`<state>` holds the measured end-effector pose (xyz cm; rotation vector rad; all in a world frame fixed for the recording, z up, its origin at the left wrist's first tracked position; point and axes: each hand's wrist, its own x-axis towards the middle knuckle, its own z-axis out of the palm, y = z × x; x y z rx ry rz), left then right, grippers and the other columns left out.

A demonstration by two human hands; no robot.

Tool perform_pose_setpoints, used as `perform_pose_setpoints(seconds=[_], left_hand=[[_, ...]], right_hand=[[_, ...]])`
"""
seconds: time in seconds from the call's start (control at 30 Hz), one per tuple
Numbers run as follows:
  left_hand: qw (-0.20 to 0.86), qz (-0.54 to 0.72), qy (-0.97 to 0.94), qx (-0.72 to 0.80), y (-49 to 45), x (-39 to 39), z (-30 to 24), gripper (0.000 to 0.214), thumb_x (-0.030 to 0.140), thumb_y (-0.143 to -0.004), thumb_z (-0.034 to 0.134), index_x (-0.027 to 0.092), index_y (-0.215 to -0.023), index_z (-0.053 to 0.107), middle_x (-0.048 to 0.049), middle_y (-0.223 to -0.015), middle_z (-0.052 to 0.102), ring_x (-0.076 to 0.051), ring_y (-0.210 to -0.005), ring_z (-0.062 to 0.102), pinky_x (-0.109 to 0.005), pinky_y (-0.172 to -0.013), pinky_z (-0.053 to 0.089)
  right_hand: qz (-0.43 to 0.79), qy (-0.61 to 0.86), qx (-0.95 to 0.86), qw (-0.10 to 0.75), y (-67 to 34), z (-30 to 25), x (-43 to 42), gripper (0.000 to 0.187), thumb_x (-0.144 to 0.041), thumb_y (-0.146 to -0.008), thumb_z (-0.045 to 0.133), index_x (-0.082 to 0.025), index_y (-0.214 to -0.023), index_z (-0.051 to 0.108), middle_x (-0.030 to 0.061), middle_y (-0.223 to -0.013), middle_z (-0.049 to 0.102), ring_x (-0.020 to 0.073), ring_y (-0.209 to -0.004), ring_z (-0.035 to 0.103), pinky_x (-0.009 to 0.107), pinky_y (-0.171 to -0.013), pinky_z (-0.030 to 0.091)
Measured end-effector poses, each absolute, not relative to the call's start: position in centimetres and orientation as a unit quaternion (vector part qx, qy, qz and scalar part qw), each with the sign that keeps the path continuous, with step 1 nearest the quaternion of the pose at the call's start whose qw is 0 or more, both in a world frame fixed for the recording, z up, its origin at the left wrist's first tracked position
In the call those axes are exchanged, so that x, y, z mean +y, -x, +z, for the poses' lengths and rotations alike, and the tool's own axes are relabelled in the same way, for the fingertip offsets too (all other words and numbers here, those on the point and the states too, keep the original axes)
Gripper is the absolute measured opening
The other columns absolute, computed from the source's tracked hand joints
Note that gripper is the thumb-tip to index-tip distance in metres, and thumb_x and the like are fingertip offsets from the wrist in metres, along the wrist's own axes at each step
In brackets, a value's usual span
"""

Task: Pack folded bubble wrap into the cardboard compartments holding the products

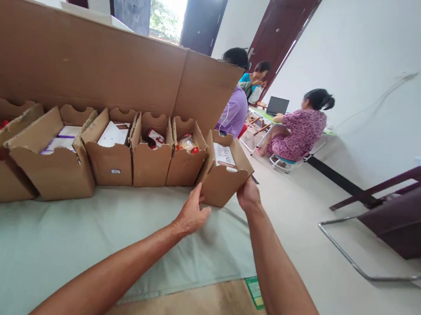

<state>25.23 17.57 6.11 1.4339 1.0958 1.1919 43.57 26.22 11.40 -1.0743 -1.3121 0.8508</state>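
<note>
At the right end of a row, a small cardboard box (223, 181) stands slightly turned, with a white printed carton (224, 155) inside it. My right hand (249, 195) grips its right side, the fingertips hidden behind the cardboard. Against the lower left side rests my left hand (193, 215), its fingers along the wall and its thumb apart in front. Just left is another cardboard box (185, 168) with clear-and-red wrapped items (187, 143). Beside that, a similar box (150, 166) contains a red and white packet (156, 139).
More cardboard boxes (114, 165) continue leftward before a tall cardboard panel (108, 65). They stand on a pale green cloth (109, 232) over a wooden surface (201, 306). Several people sit around a low table (260, 113) with a laptop (277, 106). Dark furniture (415, 213) stands at right.
</note>
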Motion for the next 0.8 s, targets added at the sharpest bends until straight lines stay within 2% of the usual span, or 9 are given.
perform_pose_setpoints(seconds=[0.07, 0.1, 0.17, 0.27, 0.33, 0.5, 0.67, 0.8], left_hand=[[0.461, 0.472, -0.608, 0.442, -23.8, 16.1, 5.2, 0.085, 0.016, -0.078, 0.062, 0.014, -0.160, 0.037, -0.0214, -0.165, 0.040, -0.034, -0.142, 0.054, -0.049, -0.118, 0.046], [0.457, 0.465, -0.616, 0.442, -22.8, 15.1, 4.6, 0.083, 0.015, -0.076, 0.064, 0.015, -0.157, 0.043, -0.0202, -0.164, 0.042, -0.035, -0.146, 0.050, -0.053, -0.122, 0.041], [0.434, 0.444, -0.644, 0.448, -20.6, 12.9, 3.4, 0.077, 0.015, -0.074, 0.066, 0.017, -0.149, 0.054, -0.0184, -0.163, 0.045, -0.037, -0.151, 0.044, -0.057, -0.127, 0.032], [0.352, 0.386, -0.717, 0.462, -17.7, 10.2, 1.9, 0.069, 0.014, -0.076, 0.063, 0.020, -0.145, 0.060, -0.0160, -0.164, 0.045, -0.036, -0.154, 0.039, -0.061, -0.129, 0.027], [0.294, 0.349, -0.757, 0.468, -16.5, 9.2, 1.1, 0.066, 0.013, -0.079, 0.061, 0.022, -0.145, 0.061, -0.0149, -0.165, 0.044, -0.035, -0.155, 0.038, -0.063, -0.128, 0.029], [0.227, 0.330, -0.781, 0.478, -16.0, 8.5, 0.1, 0.059, 0.012, -0.080, 0.062, 0.020, -0.138, 0.065, -0.0170, -0.162, 0.048, -0.037, -0.154, 0.039, -0.065, -0.124, 0.035], [0.199, 0.323, -0.796, 0.472, -16.3, 8.4, 0.0, 0.054, 0.012, -0.080, 0.063, 0.020, -0.133, 0.068, -0.0169, -0.160, 0.050, -0.038, -0.154, 0.039, -0.065, -0.123, 0.038], [0.192, 0.318, -0.799, 0.473, -16.3, 8.3, 0.2, 0.052, 0.013, -0.080, 0.063, 0.019, -0.131, 0.068, -0.0176, -0.159, 0.051, -0.039, -0.153, 0.040, -0.066, -0.122, 0.040]], right_hand=[[0.386, 0.469, -0.542, 0.581, -44.0, 9.3, 24.2, 0.078, -0.093, -0.080, 0.046, -0.026, -0.113, 0.070, 0.0088, -0.118, 0.078, 0.0320, -0.110, 0.072, 0.047, -0.086, 0.060], [0.398, 0.475, -0.534, 0.575, -44.3, 8.2, 23.0, 0.077, -0.092, -0.080, 0.047, -0.028, -0.118, 0.068, 0.0090, -0.126, 0.076, 0.0320, -0.116, 0.070, 0.047, -0.088, 0.059], [0.414, 0.482, -0.533, 0.558, -44.6, 6.5, 21.0, 0.075, -0.083, -0.079, 0.062, -0.031, -0.133, 0.061, 0.0088, -0.141, 0.068, 0.0306, -0.130, 0.063, 0.046, -0.096, 0.056], [0.427, 0.469, -0.563, 0.531, -44.3, 5.4, 20.3, 0.089, -0.066, -0.071, 0.084, -0.030, -0.145, 0.050, 0.0101, -0.152, 0.058, 0.0291, -0.140, 0.054, 0.045, -0.110, 0.048], [0.434, 0.457, -0.579, 0.517, -44.1, 5.5, 21.4, 0.089, -0.060, -0.067, 0.089, -0.027, -0.142, 0.053, 0.0107, -0.150, 0.060, 0.0299, -0.137, 0.055, 0.046, -0.113, 0.046], [0.457, 0.464, -0.589, 0.480, -44.6, 6.9, 25.5, 0.075, -0.048, -0.057, 0.090, -0.026, -0.125, 0.066, 0.0072, -0.126, 0.074, 0.0326, -0.123, 0.062, 0.049, -0.109, 0.048], [0.443, 0.488, -0.597, 0.458, -45.0, 7.4, 29.0, 0.061, -0.036, -0.056, 0.080, -0.028, -0.116, 0.070, 0.0053, -0.120, 0.075, 0.0315, -0.114, 0.063, 0.048, -0.098, 0.051], [0.401, 0.524, -0.586, 0.471, -43.9, 7.3, 31.1, 0.051, -0.032, -0.059, 0.073, -0.028, -0.109, 0.070, 0.0046, -0.109, 0.076, 0.0260, -0.097, 0.065, 0.044, -0.086, 0.053]])
